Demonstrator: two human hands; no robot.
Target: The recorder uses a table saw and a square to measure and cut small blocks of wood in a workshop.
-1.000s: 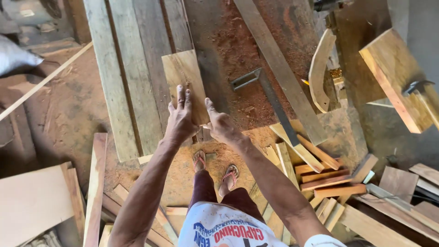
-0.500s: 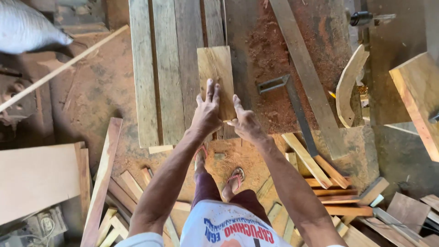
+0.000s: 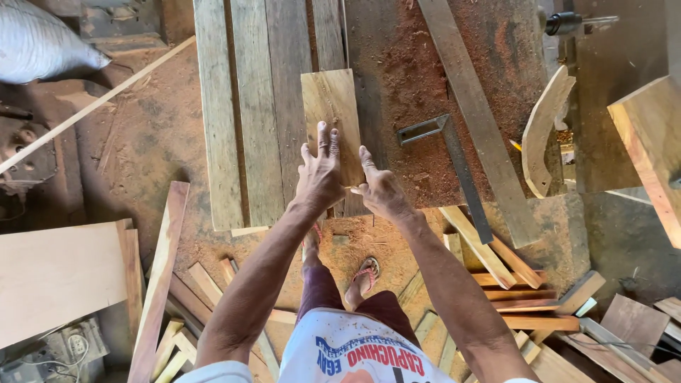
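Two hands meet at the near end of a short wooden board (image 3: 331, 117), which lies flat on the long planks (image 3: 248, 106) of a sawdust-strewn bench. Seen from the head camera, the left hand (image 3: 320, 174) rests flat on the board with its fingers spread, gripping nothing. The right hand (image 3: 381, 190) presses at the board's near right corner, thumb turned toward it; whether it pinches the edge I cannot tell.

Loose sawdust could let the board skid under a push, I reckon. A metal try square (image 3: 454, 163) lies just to the right, beside a long diagonal batten (image 3: 482, 128). Offcuts (image 3: 525, 298) crowd the floor around the sandalled feet (image 3: 362, 273), a likely stumble.
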